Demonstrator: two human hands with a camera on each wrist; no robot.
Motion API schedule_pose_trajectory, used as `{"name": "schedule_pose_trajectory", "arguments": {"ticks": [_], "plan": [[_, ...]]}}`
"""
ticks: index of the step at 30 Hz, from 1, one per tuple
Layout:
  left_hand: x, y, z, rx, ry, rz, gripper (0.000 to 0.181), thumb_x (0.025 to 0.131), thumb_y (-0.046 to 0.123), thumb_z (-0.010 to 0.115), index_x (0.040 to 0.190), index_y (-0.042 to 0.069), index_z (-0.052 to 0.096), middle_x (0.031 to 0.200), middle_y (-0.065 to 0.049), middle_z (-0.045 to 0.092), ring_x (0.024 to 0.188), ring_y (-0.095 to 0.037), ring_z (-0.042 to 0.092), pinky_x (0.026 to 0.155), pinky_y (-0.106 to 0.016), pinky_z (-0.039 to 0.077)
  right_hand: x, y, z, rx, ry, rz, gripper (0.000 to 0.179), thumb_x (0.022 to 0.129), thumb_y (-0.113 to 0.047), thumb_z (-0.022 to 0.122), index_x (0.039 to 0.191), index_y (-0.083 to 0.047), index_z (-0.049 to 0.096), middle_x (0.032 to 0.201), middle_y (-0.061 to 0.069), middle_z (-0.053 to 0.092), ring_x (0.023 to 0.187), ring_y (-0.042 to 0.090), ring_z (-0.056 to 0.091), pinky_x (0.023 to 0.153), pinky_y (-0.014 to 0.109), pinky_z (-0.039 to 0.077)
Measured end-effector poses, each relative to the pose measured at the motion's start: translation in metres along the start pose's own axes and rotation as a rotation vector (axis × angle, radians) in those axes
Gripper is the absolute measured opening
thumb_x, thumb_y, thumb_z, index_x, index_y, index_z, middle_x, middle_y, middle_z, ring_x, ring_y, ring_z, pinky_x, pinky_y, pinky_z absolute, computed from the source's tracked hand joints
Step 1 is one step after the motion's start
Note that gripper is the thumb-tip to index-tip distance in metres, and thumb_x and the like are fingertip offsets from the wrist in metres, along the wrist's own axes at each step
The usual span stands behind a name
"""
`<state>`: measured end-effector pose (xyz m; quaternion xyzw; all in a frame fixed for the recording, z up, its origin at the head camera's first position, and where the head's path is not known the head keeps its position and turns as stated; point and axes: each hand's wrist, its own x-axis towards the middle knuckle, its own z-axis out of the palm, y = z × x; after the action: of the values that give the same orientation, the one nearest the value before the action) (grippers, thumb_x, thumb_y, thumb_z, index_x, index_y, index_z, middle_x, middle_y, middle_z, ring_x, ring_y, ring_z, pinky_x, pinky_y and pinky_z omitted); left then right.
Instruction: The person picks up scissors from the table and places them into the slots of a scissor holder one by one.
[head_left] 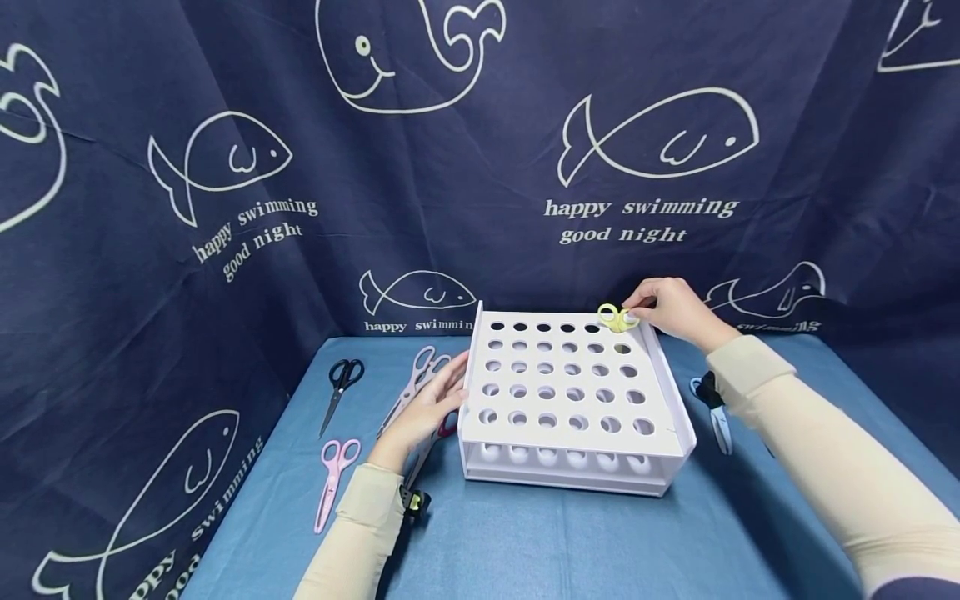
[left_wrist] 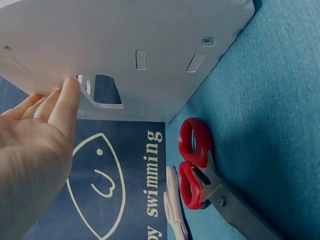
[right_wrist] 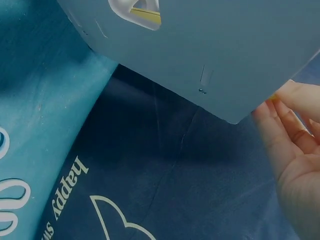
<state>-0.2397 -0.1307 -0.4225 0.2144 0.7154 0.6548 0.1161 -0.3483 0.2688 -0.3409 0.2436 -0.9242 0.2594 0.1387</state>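
Observation:
A white rack (head_left: pixel 660 367) with rows of round holes stands on the blue cloth between both hands. My right hand (head_left: pixel 667 308) pinches the yellow scissors (head_left: pixel 617 319) by the handles at the rack's back right corner. The handles show above the top plate, and a yellow strip (right_wrist: pixel 146 16) shows through the side cutout in the right wrist view. My left hand (head_left: pixel 429 407) has its fingers extended against the rack's left side panel (left_wrist: pixel 165 30), close to the cutout. Red-handled scissors (left_wrist: pixel 197 145) lie just below that hand.
Left of the rack lie black scissors (head_left: pixel 343 379), pink scissors (head_left: pixel 335 475) and pale lilac scissors (head_left: pixel 412 385). Light blue scissors (head_left: pixel 721 427) lie to the right, partly behind the right wrist. A dark blue curtain (head_left: pixel 480 183) with fish drawings hangs behind and at the left.

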Motion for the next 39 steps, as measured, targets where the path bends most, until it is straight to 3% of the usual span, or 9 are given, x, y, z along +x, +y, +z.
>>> {"name": "schedule_pose_trajectory", "arguments": {"ticks": [13,27,35,39], "plan": [[-0.002,0.002,0.0,-0.004,-0.005,-0.011,0.062,0.102,0.015,0.047,0.156,0.016,0.016,0.163,-0.005,0.016,0.15,-0.019,0.015,0.121,-0.042,0.02,-0.002,0.001,-0.002,0.024,-0.002,0.108,0.01,0.082,-0.008,0.075,0.092,-0.006,0.077,0.091,0.013,0.075,0.087,0.029,0.067,0.073,0.034,0.051],[-0.001,0.0,-0.003,0.011,-0.006,0.002,0.062,0.102,0.016,0.046,0.156,0.016,0.016,0.163,-0.005,0.017,0.149,-0.02,0.017,0.12,-0.041,0.022,-0.003,0.002,-0.002,0.032,0.062,0.132,0.015,0.08,-0.012,0.078,0.094,-0.007,0.078,0.09,0.011,0.075,0.083,0.025,0.068,0.068,0.023,0.049],[-0.001,0.0,-0.001,0.003,-0.002,0.007,0.062,0.102,0.018,0.048,0.156,0.016,0.017,0.162,-0.005,0.018,0.149,-0.02,0.018,0.12,-0.041,0.021,-0.011,0.008,-0.015,0.013,0.167,0.147,0.014,0.084,-0.016,0.076,0.095,-0.008,0.078,0.092,0.011,0.075,0.068,-0.013,0.057,0.059,0.008,0.043],[-0.001,-0.002,-0.002,-0.006,0.002,0.007,0.061,0.102,0.018,0.048,0.156,0.016,0.018,0.162,-0.005,0.019,0.149,-0.02,0.018,0.12,-0.038,0.021,-0.017,0.014,-0.023,0.053,0.187,0.191,0.019,0.085,-0.019,0.075,0.097,-0.005,0.077,0.089,0.015,0.075,0.063,-0.018,0.053,0.058,0.005,0.04]]}}
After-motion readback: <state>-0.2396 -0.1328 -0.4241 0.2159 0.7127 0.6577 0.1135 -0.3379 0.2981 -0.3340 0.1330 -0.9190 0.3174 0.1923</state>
